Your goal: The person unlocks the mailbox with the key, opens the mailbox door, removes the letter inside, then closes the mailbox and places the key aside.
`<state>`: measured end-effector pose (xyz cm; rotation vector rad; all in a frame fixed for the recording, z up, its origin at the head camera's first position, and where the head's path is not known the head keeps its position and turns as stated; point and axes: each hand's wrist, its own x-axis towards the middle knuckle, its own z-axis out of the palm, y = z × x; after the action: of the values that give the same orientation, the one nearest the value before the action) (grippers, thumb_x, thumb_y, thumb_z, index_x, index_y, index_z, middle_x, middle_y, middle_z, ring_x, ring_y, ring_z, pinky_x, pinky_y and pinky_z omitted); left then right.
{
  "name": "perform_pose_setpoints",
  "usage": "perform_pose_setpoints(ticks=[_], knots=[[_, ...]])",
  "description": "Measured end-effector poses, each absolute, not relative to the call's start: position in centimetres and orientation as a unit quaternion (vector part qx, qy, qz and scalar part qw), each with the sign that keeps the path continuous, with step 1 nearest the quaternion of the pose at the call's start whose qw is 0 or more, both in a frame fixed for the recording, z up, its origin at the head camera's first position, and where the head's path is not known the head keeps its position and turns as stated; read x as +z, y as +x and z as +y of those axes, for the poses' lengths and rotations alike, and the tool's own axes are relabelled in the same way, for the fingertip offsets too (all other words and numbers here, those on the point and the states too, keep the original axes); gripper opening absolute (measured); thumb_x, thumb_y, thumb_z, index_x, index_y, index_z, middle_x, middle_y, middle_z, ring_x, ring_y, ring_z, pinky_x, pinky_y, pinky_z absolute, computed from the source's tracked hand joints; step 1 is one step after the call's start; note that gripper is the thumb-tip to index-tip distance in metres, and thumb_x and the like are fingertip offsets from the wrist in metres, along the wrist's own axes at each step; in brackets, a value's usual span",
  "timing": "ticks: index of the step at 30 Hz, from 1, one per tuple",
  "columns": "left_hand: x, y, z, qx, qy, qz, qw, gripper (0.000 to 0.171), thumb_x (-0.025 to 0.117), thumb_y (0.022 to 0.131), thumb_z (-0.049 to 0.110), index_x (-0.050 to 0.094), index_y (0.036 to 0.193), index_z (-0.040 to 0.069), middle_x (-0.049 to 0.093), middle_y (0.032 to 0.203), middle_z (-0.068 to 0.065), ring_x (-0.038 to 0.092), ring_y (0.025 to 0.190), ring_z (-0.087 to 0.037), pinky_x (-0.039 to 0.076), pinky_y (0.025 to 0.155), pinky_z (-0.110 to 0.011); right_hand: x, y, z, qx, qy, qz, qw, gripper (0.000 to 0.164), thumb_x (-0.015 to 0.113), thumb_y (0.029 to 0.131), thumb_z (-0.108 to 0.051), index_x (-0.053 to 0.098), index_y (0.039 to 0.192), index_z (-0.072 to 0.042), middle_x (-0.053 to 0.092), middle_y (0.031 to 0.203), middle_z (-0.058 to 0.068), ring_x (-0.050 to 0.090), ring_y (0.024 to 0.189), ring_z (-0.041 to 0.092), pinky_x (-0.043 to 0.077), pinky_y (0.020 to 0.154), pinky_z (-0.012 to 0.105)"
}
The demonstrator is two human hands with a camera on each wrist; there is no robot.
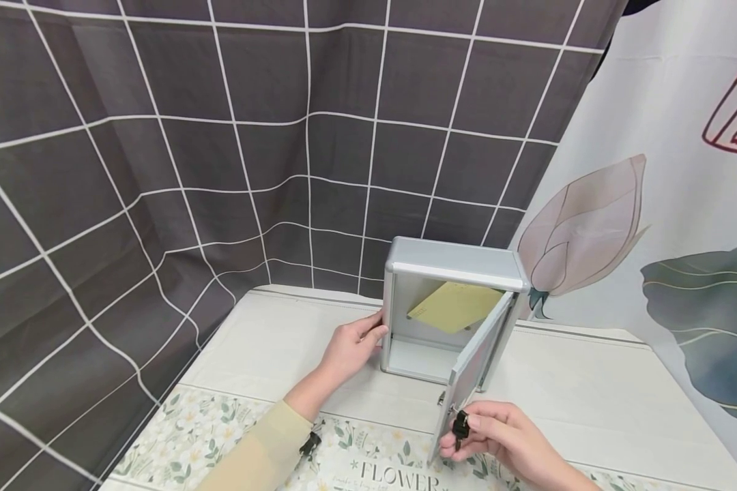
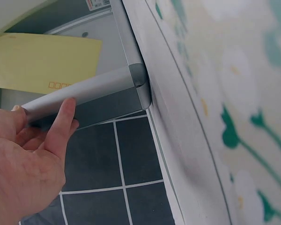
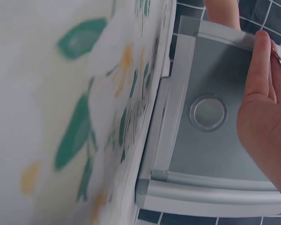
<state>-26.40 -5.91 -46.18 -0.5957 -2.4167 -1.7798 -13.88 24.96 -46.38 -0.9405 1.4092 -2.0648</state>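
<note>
A silver-grey metal lock box (image 1: 457,254) stands upright on the table, its hinged door (image 1: 469,365) swung out toward me on the right. Inside leans a yellow envelope (image 1: 454,307), with small red squares printed on it in the left wrist view. My left hand (image 1: 353,348) holds the box's left side, thumb by the front edge and fingers along the outer wall (image 2: 107,105). At the free edge of the door, my right hand (image 1: 497,433) pinches a black-headed key (image 1: 460,426) at the lock. Its other fingers (image 3: 260,65) lie along the door.
A white tablecloth (image 1: 565,375) with a floral, lettered band covers the table. Close behind the box hangs a dark curtain with a white grid (image 1: 338,150). A white curtain with large printed petals (image 1: 580,232) hangs to the right.
</note>
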Motion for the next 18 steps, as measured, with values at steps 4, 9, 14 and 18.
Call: perform_pose_setpoints(ticks=[4, 9, 14, 18], knots=[[-46.2, -26.4, -5.9, -0.582, -0.193, -0.789, 0.040, 0.049, 0.066, 0.115, 0.033, 0.063, 0.157, 0.009, 0.062, 0.158, -0.014, 0.083, 0.104, -0.027, 0.069, 0.087, -0.033, -46.4, -13.8, 25.4, -0.757, -0.345, 0.500, 0.242, 0.041, 0.025, 0.114, 0.010, 0.062, 0.125, 0.025, 0.079, 0.124, 0.026, 0.079, 0.117, 0.032, 0.067, 0.099, 0.044], [-46.3, -26.4, -6.0, -0.583, -0.190, -0.789, 0.039, 0.049, 0.067, 0.115, 0.033, 0.063, 0.157, 0.008, 0.062, 0.158, -0.015, 0.083, 0.102, -0.027, 0.070, 0.089, -0.042, -46.6, -13.8, 26.2, -0.760, -0.362, 0.474, 0.258, 0.046, 0.021, 0.113, 0.012, 0.062, 0.129, 0.023, 0.078, 0.127, 0.027, 0.078, 0.119, 0.033, 0.066, 0.101, 0.044], [-46.2, -26.4, -5.9, -0.586, -0.191, -0.786, 0.037, 0.049, 0.067, 0.115, 0.033, 0.063, 0.157, 0.007, 0.062, 0.157, -0.016, 0.083, 0.099, -0.027, 0.069, 0.090, -0.048, -46.9, -13.9, 26.9, -0.764, -0.379, 0.447, 0.269, 0.047, 0.018, 0.112, 0.012, 0.060, 0.130, 0.024, 0.077, 0.128, 0.028, 0.078, 0.119, 0.035, 0.066, 0.101, 0.043], [-46.2, -26.4, -5.9, -0.590, -0.191, -0.784, 0.035, 0.050, 0.067, 0.114, 0.032, 0.063, 0.157, 0.007, 0.061, 0.158, -0.016, 0.083, 0.101, -0.028, 0.069, 0.091, -0.049, -47.0, -13.9, 27.6, -0.762, -0.384, 0.442, 0.275, 0.047, 0.017, 0.111, 0.012, 0.059, 0.128, 0.025, 0.078, 0.127, 0.026, 0.079, 0.117, 0.035, 0.067, 0.100, 0.043]])
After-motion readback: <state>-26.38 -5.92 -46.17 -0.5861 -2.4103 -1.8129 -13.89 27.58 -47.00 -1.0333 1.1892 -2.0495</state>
